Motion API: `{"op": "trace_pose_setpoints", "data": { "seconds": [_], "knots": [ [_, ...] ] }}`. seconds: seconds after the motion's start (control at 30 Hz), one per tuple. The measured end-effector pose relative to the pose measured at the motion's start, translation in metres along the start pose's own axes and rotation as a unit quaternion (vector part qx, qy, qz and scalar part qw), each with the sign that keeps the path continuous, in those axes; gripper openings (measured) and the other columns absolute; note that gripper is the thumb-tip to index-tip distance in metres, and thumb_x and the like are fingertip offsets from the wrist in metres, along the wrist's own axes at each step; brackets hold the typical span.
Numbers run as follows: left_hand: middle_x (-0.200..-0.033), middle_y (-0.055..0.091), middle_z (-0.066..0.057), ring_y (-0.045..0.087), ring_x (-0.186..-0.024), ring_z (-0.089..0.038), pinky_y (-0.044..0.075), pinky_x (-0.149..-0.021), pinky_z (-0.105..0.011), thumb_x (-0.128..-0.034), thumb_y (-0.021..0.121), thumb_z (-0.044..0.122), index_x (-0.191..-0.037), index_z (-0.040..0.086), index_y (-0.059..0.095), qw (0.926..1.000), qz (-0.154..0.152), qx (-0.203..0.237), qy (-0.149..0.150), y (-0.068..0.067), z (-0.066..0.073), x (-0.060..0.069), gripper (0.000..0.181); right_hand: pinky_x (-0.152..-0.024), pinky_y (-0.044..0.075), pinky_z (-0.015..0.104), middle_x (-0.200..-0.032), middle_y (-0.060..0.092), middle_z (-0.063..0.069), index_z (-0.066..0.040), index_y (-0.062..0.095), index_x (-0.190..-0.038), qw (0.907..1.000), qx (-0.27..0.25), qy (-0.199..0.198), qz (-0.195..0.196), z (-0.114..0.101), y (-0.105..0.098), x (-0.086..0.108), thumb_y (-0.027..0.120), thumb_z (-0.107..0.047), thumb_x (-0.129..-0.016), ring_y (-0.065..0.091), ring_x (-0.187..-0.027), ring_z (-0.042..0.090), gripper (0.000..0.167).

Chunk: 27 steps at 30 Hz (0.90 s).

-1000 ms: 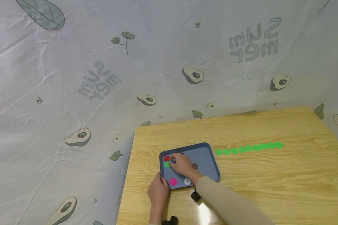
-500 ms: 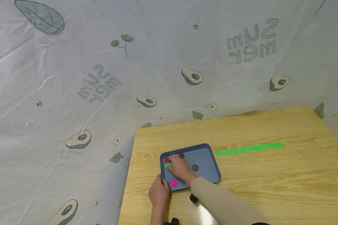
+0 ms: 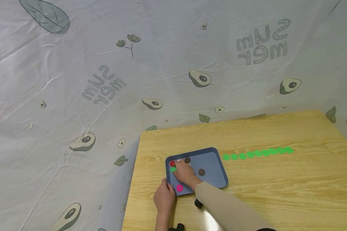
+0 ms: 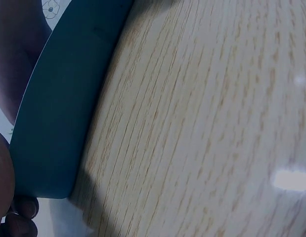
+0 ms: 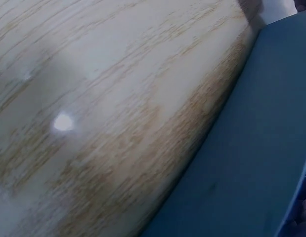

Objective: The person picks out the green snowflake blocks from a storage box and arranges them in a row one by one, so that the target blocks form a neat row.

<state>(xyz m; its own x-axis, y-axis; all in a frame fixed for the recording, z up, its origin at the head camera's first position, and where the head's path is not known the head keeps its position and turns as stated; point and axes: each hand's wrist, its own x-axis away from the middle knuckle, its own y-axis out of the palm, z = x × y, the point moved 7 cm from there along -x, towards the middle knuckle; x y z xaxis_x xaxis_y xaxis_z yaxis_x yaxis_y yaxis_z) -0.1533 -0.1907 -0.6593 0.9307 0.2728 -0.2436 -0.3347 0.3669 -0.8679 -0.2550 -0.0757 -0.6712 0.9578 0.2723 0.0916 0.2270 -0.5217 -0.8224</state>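
A blue-grey tray (image 3: 217, 160) lies on the wooden table, holding several small flower-shaped discs. My left hand (image 3: 164, 197) grips its near left corner; in the left wrist view, the thumb (image 4: 2, 177) and fingertips (image 4: 21, 217) show around the tray wall (image 4: 59, 113). Over the tray's left part is my right hand (image 3: 185, 173), thumb and forefinger at a green disc (image 3: 173, 169). Whether they pinch it is hidden. A red disc (image 3: 172, 163) lies just beyond, a pink disc (image 3: 179, 188) nearer the front, and brown discs (image 3: 201, 172) to the right.
Right of the tray, several green discs (image 3: 258, 153) form a row on the table (image 3: 277, 186). A printed cloth (image 3: 167, 57) hangs behind and left of the table. Only table and tray wall (image 5: 241, 133) fill most of the right wrist view.
My right hand has lowered its fingertips to the green disc, and its forearm now covers the white disc near the front edge. My left hand keeps its place on the tray.
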Motion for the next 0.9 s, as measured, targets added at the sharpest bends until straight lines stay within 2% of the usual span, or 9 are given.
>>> {"op": "trace_pose_setpoints", "data": {
  "seconds": [0.27, 0.47, 0.57, 0.67, 0.77, 0.9],
  "knots": [
    [-0.073, 0.069, -0.012, 0.064, -0.055, -0.032, 0.045, -0.046, -0.046, -0.0916, 0.07, 0.01, -0.109, 0.003, 0.073, 1.0, -0.006, 0.002, -0.004, 0.004, -0.001, 0.002, 0.019, -0.073, 0.055, 0.042, -0.102, 0.058, 0.011, -0.003, 0.067, -0.108, 0.9999, -0.011, 0.004, -0.012, -0.001, -0.001, 0.001, 0.079, -0.02, -0.09, 0.064, -0.082, 0.024, 0.028],
    [-0.074, 0.069, -0.012, 0.064, -0.055, -0.032, 0.045, -0.046, -0.046, -0.0913, 0.069, 0.01, -0.109, 0.003, 0.073, 1.0, -0.005, 0.002, -0.007, 0.004, -0.001, 0.003, 0.019, -0.073, 0.052, 0.039, -0.095, 0.061, 0.006, -0.006, 0.064, -0.105, 0.999, -0.038, -0.024, -0.001, -0.004, -0.002, 0.002, 0.076, -0.01, -0.087, 0.059, -0.08, 0.018, 0.022],
    [-0.074, 0.069, -0.012, 0.064, -0.055, -0.032, 0.045, -0.046, -0.046, -0.0918, 0.069, 0.011, -0.11, 0.003, 0.073, 1.0, -0.004, 0.003, -0.008, 0.005, -0.002, 0.003, 0.02, -0.072, 0.052, 0.038, -0.09, 0.063, 0.003, -0.006, 0.065, -0.106, 0.9972, -0.059, -0.043, 0.013, -0.005, -0.005, 0.003, 0.073, -0.005, -0.086, 0.059, -0.079, 0.017, 0.022],
    [-0.072, 0.069, -0.012, 0.064, -0.054, -0.033, 0.045, -0.045, -0.046, -0.092, 0.069, 0.011, -0.108, 0.003, 0.073, 1.0, -0.001, 0.002, -0.004, 0.005, -0.002, 0.003, 0.019, -0.066, 0.05, 0.036, -0.084, 0.062, 0.0, -0.005, 0.067, -0.109, 0.9948, -0.086, -0.049, 0.025, -0.001, -0.011, 0.005, 0.068, -0.005, -0.09, 0.057, -0.071, 0.015, 0.02],
    [-0.071, 0.068, -0.013, 0.064, -0.054, -0.034, 0.045, -0.045, -0.046, -0.0921, 0.069, 0.011, -0.106, 0.003, 0.073, 1.0, 0.007, 0.0, 0.005, 0.004, -0.002, 0.003, 0.017, -0.062, 0.047, 0.035, -0.077, 0.06, -0.003, -0.004, 0.068, -0.111, 0.99, -0.125, -0.046, 0.046, 0.006, -0.022, 0.006, 0.068, -0.006, -0.094, 0.054, -0.063, 0.012, 0.017],
    [-0.071, 0.068, -0.014, 0.064, -0.054, -0.034, 0.045, -0.044, -0.046, -0.0921, 0.069, 0.01, -0.105, 0.002, 0.073, 0.9997, 0.019, -0.001, 0.017, 0.0, 0.0, 0.001, 0.016, -0.064, 0.047, 0.034, -0.076, 0.058, -0.006, -0.005, 0.068, -0.109, 0.9837, -0.157, -0.043, 0.075, 0.019, -0.039, 0.003, 0.069, -0.007, -0.095, 0.052, -0.063, 0.009, 0.014]
  ]
}}
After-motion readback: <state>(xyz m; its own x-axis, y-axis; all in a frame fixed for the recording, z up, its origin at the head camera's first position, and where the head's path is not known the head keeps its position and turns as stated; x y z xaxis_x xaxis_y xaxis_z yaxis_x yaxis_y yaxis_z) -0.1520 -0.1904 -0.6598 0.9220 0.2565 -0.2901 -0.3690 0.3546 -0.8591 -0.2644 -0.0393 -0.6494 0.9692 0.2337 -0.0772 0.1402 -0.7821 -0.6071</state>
